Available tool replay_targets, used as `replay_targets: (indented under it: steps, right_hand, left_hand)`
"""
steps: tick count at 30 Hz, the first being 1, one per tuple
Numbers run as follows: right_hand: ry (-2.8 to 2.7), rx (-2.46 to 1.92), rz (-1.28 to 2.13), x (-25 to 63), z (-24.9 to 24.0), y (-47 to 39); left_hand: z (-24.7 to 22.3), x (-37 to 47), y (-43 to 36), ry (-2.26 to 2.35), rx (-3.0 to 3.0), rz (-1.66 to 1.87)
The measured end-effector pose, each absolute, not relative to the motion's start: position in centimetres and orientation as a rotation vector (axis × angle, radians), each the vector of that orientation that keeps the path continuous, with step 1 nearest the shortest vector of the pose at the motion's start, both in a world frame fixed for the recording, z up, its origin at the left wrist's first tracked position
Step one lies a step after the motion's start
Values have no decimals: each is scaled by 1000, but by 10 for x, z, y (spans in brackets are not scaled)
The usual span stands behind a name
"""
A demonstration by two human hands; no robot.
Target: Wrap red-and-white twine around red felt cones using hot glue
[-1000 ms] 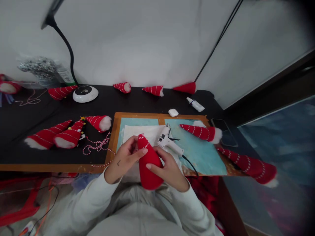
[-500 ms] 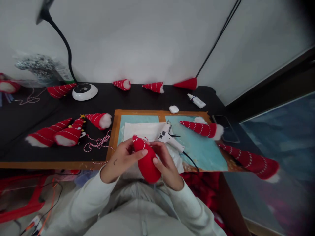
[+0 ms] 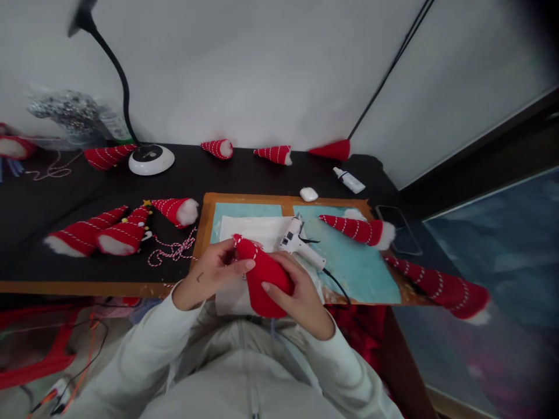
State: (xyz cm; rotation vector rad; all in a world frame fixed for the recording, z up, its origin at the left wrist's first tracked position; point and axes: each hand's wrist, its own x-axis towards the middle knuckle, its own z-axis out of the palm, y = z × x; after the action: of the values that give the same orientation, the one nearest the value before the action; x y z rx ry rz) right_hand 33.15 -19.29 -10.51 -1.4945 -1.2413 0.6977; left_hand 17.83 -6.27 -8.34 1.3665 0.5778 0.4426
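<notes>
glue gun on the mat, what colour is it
White with a black cord, seen in the head view: the white hot glue gun beside the right hand.

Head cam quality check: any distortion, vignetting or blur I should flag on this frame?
Head view: strong wide-angle bowing, the black desk edge curves; dark vignette in the top-right corner; lighting soft and even, no hard glare; the black gooseneck lamp head at the top left is smeared; the red felt cone held by left hand and right hand reads fairly sharp.

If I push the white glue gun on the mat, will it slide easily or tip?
The glue gun lies on its side, so tipping seems unlikely. Its black cord trails over the mat's edge and may drag or turn it. It looks like light plastic.
</notes>
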Motion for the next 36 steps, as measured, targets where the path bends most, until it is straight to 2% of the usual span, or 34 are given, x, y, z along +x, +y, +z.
replay_targets:
  steps: [8,12,15,20,24,27,33,36]
  right_hand:
    - [-769,-1165,1417,332,-112,-200]
    - [-610,-1074,1617,330,-120,-199]
    - [-649,-1113,1558,327,-122,-196]
    - [-954,-1442,766,319,-119,-195]
    - [-1128,-1651,613,313,-116,-191]
    - [-1030,-1638,718,314,-114,-186]
    - [-717,-1166,1328,324,-115,-188]
    - [-574,-1085,1487,325,-123,-189]
  left_hand:
    - [-88,173,-58,421,1349,363]
    - [-92,175,-60,380,1276,309]
    - [-96,179,-63,449,1201,355]
    - [-98,188,-67,667,1134,563]
    - [-97,192,-68,730,1129,629]
    - [-96,190,-67,741,1168,607]
    - [-94,180,-66,571,1137,429]
    - [-97,179,-67,586,1073,401]
